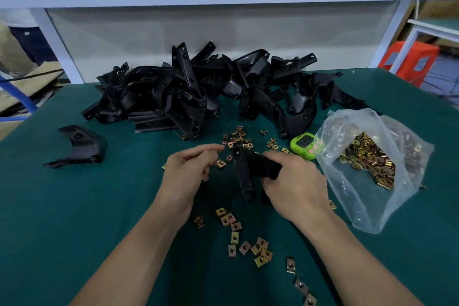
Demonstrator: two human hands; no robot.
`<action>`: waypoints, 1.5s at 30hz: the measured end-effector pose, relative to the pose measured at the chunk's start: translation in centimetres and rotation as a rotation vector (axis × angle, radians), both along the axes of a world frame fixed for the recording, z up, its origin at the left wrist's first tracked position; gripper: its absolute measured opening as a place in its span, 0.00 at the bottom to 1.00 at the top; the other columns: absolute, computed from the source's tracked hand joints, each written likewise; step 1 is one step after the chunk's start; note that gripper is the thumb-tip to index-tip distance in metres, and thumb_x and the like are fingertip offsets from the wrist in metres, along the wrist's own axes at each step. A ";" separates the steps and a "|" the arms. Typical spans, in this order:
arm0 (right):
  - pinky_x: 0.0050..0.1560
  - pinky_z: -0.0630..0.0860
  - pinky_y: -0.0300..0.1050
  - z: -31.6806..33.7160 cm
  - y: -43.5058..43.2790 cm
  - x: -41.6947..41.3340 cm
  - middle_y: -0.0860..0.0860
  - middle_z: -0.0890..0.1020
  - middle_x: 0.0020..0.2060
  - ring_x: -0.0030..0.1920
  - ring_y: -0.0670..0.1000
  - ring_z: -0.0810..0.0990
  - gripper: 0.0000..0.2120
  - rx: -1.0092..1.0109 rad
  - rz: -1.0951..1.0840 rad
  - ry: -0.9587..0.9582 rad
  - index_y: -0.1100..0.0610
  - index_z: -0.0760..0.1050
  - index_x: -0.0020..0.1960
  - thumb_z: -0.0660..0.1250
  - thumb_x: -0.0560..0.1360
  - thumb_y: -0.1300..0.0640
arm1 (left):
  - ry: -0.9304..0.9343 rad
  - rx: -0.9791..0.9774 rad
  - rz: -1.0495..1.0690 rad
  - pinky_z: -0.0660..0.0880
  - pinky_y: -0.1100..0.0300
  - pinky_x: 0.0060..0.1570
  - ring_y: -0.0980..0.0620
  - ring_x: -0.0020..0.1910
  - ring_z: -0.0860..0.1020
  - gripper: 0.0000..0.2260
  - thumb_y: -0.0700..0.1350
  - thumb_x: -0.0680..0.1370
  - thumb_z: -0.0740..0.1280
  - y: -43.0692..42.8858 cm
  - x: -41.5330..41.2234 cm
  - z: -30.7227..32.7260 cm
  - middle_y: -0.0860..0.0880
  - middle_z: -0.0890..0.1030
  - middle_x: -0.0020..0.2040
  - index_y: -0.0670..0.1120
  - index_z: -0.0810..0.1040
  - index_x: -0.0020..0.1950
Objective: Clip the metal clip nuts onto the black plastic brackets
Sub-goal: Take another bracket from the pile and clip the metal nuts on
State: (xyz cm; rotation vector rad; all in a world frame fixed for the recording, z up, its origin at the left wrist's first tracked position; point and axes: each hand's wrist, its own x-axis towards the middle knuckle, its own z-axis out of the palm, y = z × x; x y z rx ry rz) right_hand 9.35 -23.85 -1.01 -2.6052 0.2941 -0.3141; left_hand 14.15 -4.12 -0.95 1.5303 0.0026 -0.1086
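Head view: left of the held bracket (244, 171), our left hand (188, 171) curls its fingers; whether they pinch anything, we cannot tell. The bracket's long arm runs away from us, its rounded end pointing toward us. Our right hand (295, 184) grips the bracket's right side; clip nuts (234, 237) lie scattered around it.

L grip (191, 169) fingers loosely curled; R grip (295, 181) clenched, palm down.

Bracket pile (198, 92) behind loose nuts (238, 140); bag (367, 164) right.
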 end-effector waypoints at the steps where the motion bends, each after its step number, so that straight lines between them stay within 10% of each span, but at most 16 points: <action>1: 0.43 0.76 0.46 0.0 0.0 0.0 0.42 0.85 0.47 0.49 0.54 0.82 0.23 0.001 0.000 0.000 0.35 0.77 0.65 0.71 0.72 0.53 | -0.001 0.010 -0.009 0.69 0.60 0.41 0.55 0.35 0.69 0.09 0.43 0.80 0.69 0.0 0.0 0.0 0.53 0.72 0.33 0.54 0.88 0.49; 12: 0.44 0.77 0.45 0.0 -0.4 0.1 0.42 0.85 0.45 0.48 0.53 0.82 0.22 0.030 0.001 -0.007 0.35 0.78 0.64 0.71 0.72 0.52 | -0.014 -0.077 -0.077 0.79 0.63 0.35 0.50 0.35 0.83 0.11 0.43 0.77 0.75 -0.4 -0.4 0.0 0.42 0.86 0.40 0.48 0.82 0.59; 16: 0.43 0.73 0.42 0.0 -0.6 0.2 0.42 0.85 0.47 0.49 0.52 0.82 0.24 0.030 -0.005 -0.002 0.35 0.77 0.66 0.72 0.72 0.51 | 0.035 -0.115 -0.016 0.78 0.63 0.32 0.50 0.33 0.83 0.07 0.44 0.77 0.74 -0.2 -0.3 0.0 0.41 0.86 0.39 0.41 0.84 0.46; 45: 0.46 0.77 0.45 0.4 -0.2 -0.1 0.44 0.85 0.52 0.50 0.54 0.82 0.24 -0.035 0.048 0.016 0.37 0.77 0.67 0.71 0.73 0.53 | -0.031 -0.056 -0.177 0.77 0.64 0.34 0.53 0.33 0.80 0.12 0.35 0.75 0.75 -0.4 -0.6 0.1 0.46 0.82 0.33 0.52 0.88 0.51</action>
